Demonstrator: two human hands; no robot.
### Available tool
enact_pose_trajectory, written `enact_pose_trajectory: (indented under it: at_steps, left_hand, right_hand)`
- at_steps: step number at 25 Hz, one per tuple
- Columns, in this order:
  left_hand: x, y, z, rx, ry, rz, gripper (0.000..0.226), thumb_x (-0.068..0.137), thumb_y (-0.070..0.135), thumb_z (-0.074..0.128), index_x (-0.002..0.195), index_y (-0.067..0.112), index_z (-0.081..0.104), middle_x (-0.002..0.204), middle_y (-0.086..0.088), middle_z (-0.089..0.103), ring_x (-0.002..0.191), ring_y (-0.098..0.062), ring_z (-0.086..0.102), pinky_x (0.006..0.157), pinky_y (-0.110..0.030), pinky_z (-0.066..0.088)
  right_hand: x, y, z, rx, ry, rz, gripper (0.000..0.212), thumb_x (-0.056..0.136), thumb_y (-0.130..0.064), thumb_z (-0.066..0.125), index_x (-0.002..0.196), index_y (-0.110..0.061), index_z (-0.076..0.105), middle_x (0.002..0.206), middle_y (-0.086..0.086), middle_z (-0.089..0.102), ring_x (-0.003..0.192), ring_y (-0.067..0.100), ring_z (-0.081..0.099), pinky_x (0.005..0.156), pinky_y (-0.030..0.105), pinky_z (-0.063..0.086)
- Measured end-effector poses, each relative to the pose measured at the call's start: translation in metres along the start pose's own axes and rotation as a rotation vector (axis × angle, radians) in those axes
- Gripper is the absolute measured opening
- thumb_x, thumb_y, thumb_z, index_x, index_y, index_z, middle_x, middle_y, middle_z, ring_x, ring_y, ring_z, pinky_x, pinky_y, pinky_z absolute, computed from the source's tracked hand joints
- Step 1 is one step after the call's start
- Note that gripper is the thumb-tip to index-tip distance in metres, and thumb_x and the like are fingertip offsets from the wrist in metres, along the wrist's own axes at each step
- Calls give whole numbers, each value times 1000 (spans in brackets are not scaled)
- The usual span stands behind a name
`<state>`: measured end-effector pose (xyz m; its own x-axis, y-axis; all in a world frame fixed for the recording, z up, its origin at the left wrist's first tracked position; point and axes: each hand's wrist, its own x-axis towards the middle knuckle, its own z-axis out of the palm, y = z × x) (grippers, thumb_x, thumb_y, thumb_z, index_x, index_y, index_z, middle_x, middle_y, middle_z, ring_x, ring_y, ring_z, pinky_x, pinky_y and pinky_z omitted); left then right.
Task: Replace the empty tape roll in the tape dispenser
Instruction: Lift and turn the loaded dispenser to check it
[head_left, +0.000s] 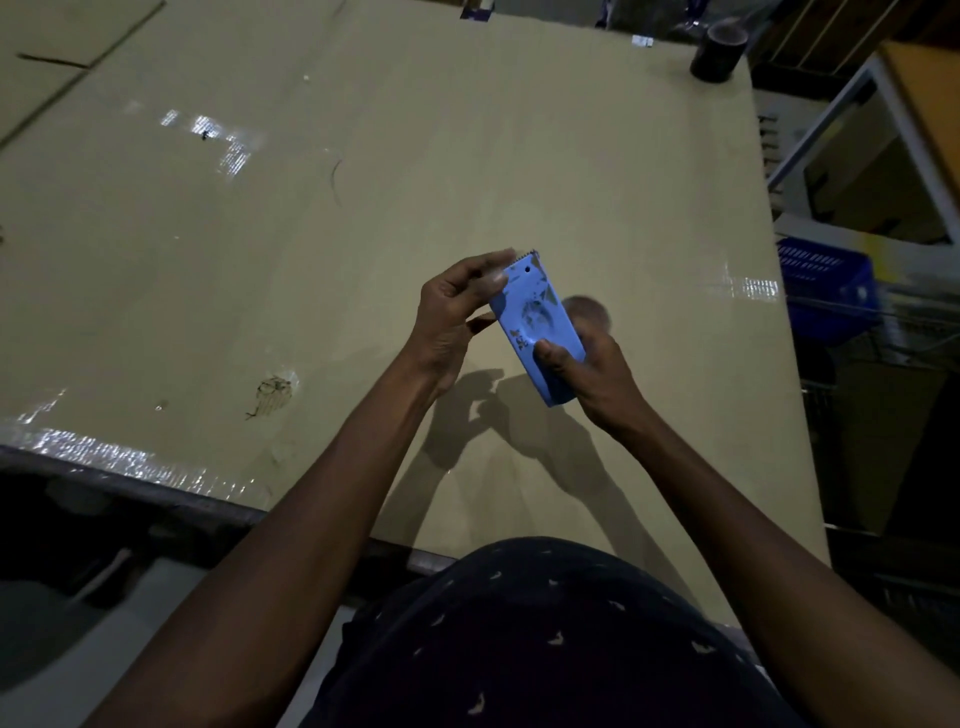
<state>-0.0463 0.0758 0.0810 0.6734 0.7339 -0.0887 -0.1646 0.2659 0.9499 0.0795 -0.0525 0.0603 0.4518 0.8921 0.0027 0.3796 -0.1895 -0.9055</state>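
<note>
Nearest the body, both bare forearms reach out over the near edge of the tan cardboard-covered table. The right hand grips the lower end of the flat blue plastic tape dispenser: its thumb lies pressed across the blue face, and the other fingers curl behind, out of sight. The left hand meets the dispenser higher up, its fingertips bunched and pinching the left edge just below the serrated cutter end; blur hides exactly what they hold there.

The dispenser is lifted clear of the table, between the two hands, and its long axis runs from the right palm up and away toward the left fingertips, leaning slightly left. A blurred round brownish shape, probably the roll or its core, shows just right of the blue face, above the right fingers. I judge the roll is being worked at, with the right hand steadying and the left free to pull.

Far beyond both hands, at the table's far right corner, stands a dark cylindrical roll, possibly spare tape, well apart and nearer the right hand's side. A blue slatted plastic basket sits off the table's right edge.
</note>
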Motion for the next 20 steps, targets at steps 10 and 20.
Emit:
enact_pose_trajectory:
  at_steps: [10,20]
  left_hand:
    - [3,9,13,65,104,5,11,87,0,61,95,6,65,99,3,66,78,-3,66,66,-21,53]
    - [3,-2,17,167,301,-17,46,76,16,77,53,20,37,60,4,40,53,-5,38,48,-15,32]
  right_hand:
    - [-1,2,-3,-132,23,-90,45,79,-56,52,90,-12,56,77,6,55,64,13,46,56,26,36]
    - [-4,7,-4,-118,49,-90,35,79,-55,51,94,-23,55,78,-6,56,63,-2,51,55,11,38]
